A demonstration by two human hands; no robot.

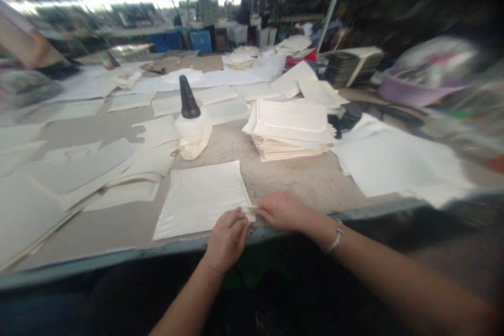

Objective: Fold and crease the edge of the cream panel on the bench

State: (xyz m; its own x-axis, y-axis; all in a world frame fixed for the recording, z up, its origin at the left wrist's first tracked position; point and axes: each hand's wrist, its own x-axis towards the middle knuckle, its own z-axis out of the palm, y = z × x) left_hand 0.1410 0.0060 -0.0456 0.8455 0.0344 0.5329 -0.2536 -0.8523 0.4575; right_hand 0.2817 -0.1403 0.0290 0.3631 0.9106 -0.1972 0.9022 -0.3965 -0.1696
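Note:
A cream paper sheet (200, 197) lies flat near the table's front edge. My left hand (227, 239) and my right hand (285, 211) meet at its near right corner, fingertips pinching a small folded bit of the sheet between them. A bracelet sits on my right wrist. A white glue bottle (192, 128) with a black cone nozzle stands just behind the sheet. To the right of it rests a thick stack of cream sheets (291, 128).
Loose cream sheets (71, 178) cover the table's left side, and large white sheets (394, 160) lie at the right. A purple basin (417, 92) sits far right. Another person's arm (23, 44) shows at the far left. The table's blue front edge (118, 257) runs below the sheet.

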